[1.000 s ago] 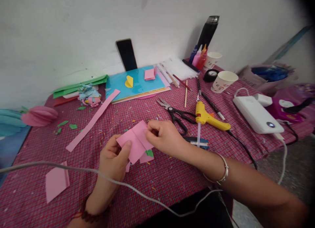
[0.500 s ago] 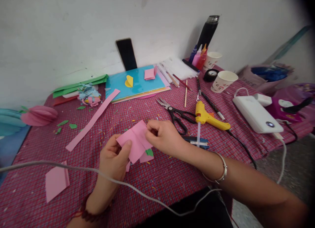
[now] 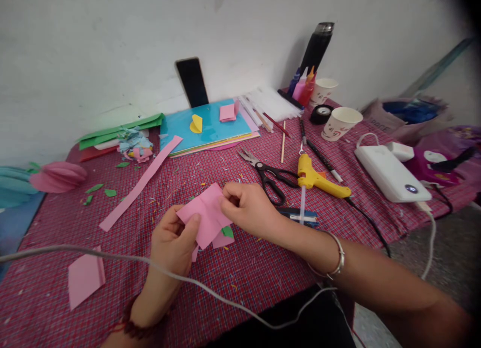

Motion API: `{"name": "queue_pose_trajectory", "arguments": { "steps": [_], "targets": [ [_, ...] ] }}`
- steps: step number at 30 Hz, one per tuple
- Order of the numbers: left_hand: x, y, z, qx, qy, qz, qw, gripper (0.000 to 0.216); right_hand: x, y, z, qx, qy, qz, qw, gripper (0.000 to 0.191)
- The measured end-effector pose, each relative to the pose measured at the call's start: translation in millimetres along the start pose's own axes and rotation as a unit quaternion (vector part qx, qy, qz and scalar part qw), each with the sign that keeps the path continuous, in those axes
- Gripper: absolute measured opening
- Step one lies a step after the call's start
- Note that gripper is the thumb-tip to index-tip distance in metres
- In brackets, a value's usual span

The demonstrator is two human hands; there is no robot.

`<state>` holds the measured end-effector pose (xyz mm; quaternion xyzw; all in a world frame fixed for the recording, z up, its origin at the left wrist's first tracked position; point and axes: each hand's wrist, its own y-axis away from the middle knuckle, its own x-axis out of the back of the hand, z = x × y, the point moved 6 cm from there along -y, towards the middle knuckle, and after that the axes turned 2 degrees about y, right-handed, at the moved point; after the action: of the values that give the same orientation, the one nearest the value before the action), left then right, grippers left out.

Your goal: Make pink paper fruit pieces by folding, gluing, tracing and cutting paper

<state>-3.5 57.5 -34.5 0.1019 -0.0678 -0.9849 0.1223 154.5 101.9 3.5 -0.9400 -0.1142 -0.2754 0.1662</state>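
A creased piece of pink paper (image 3: 206, 214) is held up over the checked tablecloth. My left hand (image 3: 175, 240) pinches its left side, thumb on top. At its right edge, the thumb and curled fingers of my right hand (image 3: 246, 205) grip the same paper. Beneath it lie other pink scraps (image 3: 223, 239) and a green paper leaf (image 3: 227, 231), partly covered. Black-handled scissors (image 3: 268, 172) rest just beyond my right hand. A yellow glue gun (image 3: 319, 180) lies to their right, its glue stick over a blue stapler (image 3: 296, 215) partly behind my right wrist.
A white cable (image 3: 180, 278) hangs across the view in front of my left wrist. Left are a pink paper strip (image 3: 143, 183), a folded pink piece (image 3: 85, 278) and a pink paper ball (image 3: 58, 177). Paper cups (image 3: 341, 123) and a white power bank (image 3: 393, 174) stand right.
The pink paper between my hands now looks more bowed, its middle fold less sharp. Both hands keep their grip in nearly the same place.
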Motion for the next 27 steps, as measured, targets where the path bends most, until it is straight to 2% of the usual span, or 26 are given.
{"name": "queue_pose_trajectory", "arguments": {
  "steps": [27],
  "targets": [
    [-1.2,1.2,1.1,-0.010,-0.013,-0.003,1.000,0.016,-1.1,-0.7,0.4,-0.004,-0.009,0.009,1.000,0.023]
  ]
}}
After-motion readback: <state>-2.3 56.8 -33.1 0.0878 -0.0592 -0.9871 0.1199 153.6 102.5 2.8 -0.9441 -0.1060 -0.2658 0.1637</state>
